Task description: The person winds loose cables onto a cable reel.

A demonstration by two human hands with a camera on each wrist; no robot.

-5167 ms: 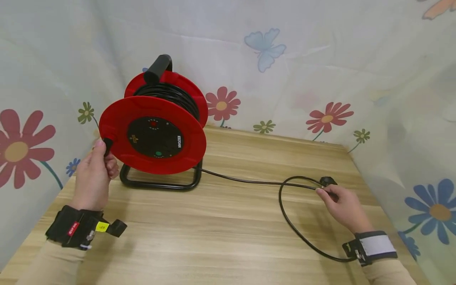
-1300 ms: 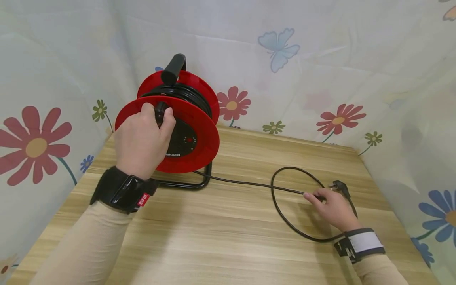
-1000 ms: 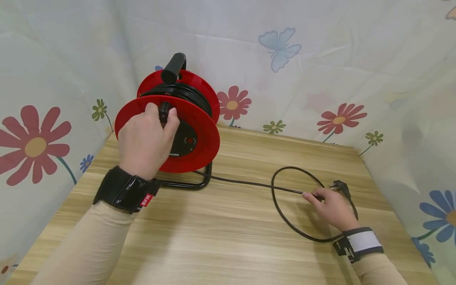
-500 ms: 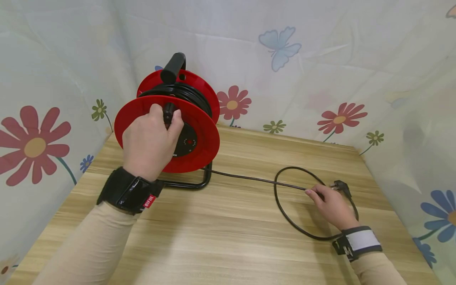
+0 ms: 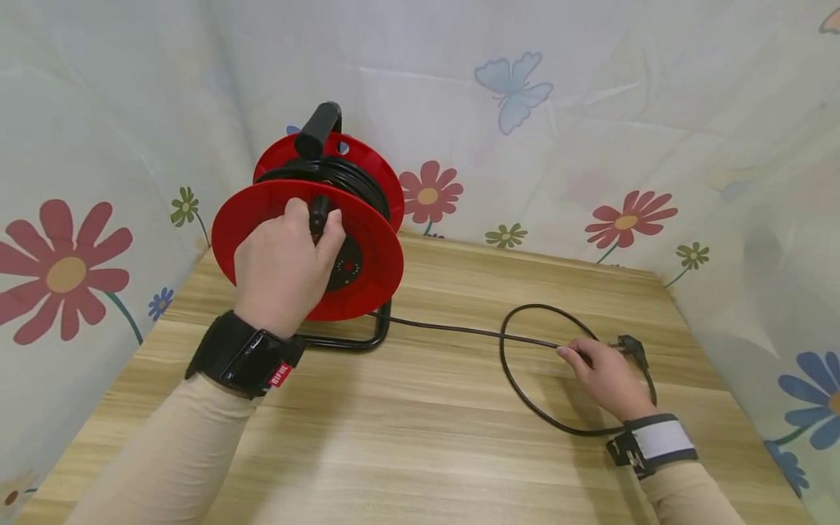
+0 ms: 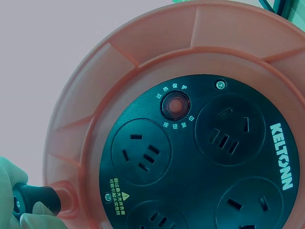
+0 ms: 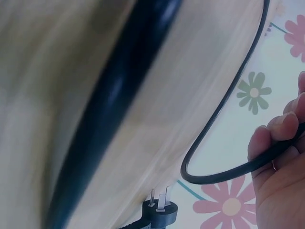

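A red cable reel [image 5: 377, 266] with black cable [image 5: 337, 171] wound on its drum stands at the left in the head view. My left hand [image 5: 278, 266] grips the black crank knob [image 5: 319, 213] on its front disc. The left wrist view shows that knob [image 6: 40, 199] between the fingers, beside a socket panel [image 6: 190, 157] with a red button. From under the reel the free cable [image 5: 453, 328] runs right into my right hand [image 5: 610, 379], whose fingers curl round it. Beyond, it loops back to a black three-pin plug [image 5: 633, 350] just past the knuckles.
The reel has a black carrying handle [image 5: 318, 131] on top and a black tube stand [image 5: 348, 343] underneath. It rests on a wood-grain table [image 5: 420, 437]. Flower-printed curtains [image 5: 564, 131] enclose the table at the back and both sides.
My left hand has carried the knob from the disc's left edge up to its upper middle, then slightly right, turning the reel clockwise. My right hand still holds the cable near the same place.
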